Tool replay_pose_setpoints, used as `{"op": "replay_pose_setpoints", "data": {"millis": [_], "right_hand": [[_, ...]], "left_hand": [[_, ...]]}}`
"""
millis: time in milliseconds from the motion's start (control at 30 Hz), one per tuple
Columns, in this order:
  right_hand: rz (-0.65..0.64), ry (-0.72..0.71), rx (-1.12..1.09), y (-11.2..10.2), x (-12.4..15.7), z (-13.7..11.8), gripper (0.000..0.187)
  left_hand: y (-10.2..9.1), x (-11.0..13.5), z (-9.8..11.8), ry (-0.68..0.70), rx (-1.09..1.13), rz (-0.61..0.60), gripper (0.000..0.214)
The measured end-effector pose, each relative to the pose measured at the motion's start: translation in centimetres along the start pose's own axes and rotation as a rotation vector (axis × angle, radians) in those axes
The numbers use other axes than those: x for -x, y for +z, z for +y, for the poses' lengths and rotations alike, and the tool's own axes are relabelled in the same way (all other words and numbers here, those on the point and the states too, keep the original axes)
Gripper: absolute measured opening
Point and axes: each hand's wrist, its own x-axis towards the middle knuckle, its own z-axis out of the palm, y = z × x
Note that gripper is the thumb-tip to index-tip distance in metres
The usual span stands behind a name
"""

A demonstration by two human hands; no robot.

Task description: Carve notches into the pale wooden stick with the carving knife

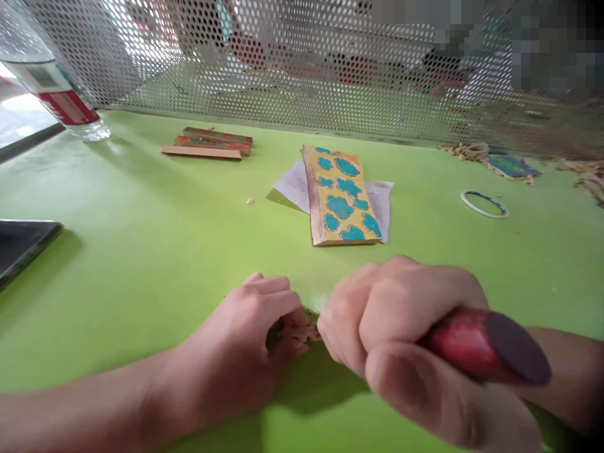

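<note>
My right hand is closed around a thick red handle with a dark, slanted butt end. The fist hides the working end of this tool, so its kind does not show. Close beside it, my left hand pinches a small brown piece with dark marks between thumb and fingers, low over the green table. The far end of that piece disappears behind my right fingers. Beyond both hands, a yellow block with teal blotches rests on white paper.
Thin wooden strips lie at the back left, near a clear bottle. A dark flat device sits at the left edge. To the right are a tape ring and a blue corded piece. A perforated metal screen borders the table.
</note>
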Motion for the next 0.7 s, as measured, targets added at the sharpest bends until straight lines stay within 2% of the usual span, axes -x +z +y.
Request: {"op": "replay_pose_setpoints", "data": {"millis": [67,133,233,333,500,600,700], "right_hand": [[0.07,-0.078,0.04,0.2,0.5,0.6,0.045],[0.082,-0.097,-0.003,0.2,0.6,1.1,0.04],[0.094,-0.082,-0.256,-0.3,-0.5,1.8,0.038],[0.17,0.007,-0.451,-1.1,-2.0,2.5,0.043],[0.338,0.207,-0.63,-2.1,-3.6,3.9,0.042],[0.379,0.254,-0.699,-2.5,-4.0,4.2,0.042],[0.358,0.229,-0.701,-2.7,-4.1,3.8,0.043]], "left_hand": [[0.0,0.1,0.1,-0.002,0.016,0.001,0.02],[0.1,0.2,0.0,-0.016,0.027,0.014,0.019],[0.3,0.4,0.0,-0.099,0.035,-0.018,0.016],[0.1,0.5,0.1,-0.132,0.015,-0.039,0.01],[-0.4,0.3,0.4,-0.153,-0.012,-0.084,0.006],[-0.4,0.3,0.4,-0.162,-0.007,-0.094,0.005],[-0.3,0.3,0.3,-0.16,-0.002,-0.088,0.006]]}}
